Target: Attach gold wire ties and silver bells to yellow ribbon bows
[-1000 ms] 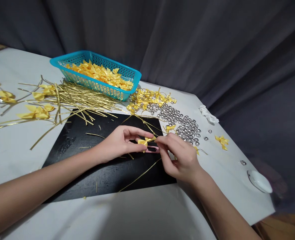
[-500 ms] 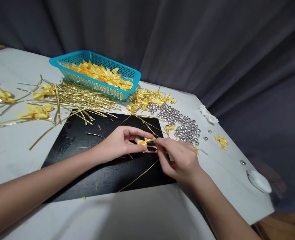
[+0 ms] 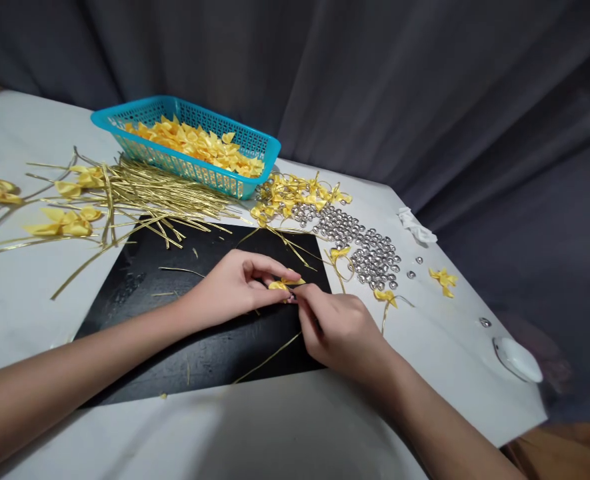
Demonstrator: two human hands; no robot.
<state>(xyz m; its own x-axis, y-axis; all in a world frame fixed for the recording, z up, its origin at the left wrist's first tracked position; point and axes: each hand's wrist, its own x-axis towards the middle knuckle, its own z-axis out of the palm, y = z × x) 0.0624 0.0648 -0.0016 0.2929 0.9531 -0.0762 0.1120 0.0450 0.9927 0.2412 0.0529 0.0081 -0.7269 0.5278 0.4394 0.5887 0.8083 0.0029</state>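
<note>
Over the black mat (image 3: 215, 347), my left hand (image 3: 239, 283) pinches a small yellow ribbon bow (image 3: 279, 285) between its thumb and fingers. My right hand (image 3: 337, 323) meets it from the right, thumb and forefinger closed at the bow's edge; what they grip is too small to make out. A bit of something pink shows just under the bow, mostly hidden by the fingers. One thin gold tie (image 3: 267, 360) lies on the mat below my hands.
Behind the mat stands a blue basket (image 3: 185, 157) of yellow bows, with gold ties (image 3: 159, 193) before it. Silver heart-shaped pieces (image 3: 369, 257) and finished-looking bows (image 3: 299, 193) lie to the right. Farther right are a white cloth flower (image 3: 417, 227) and a white rounded object (image 3: 517, 360).
My right hand has moved left, its fingertips now closer to my left hand. The pink object beneath the bow is now mostly covered. The view has shifted slightly.
</note>
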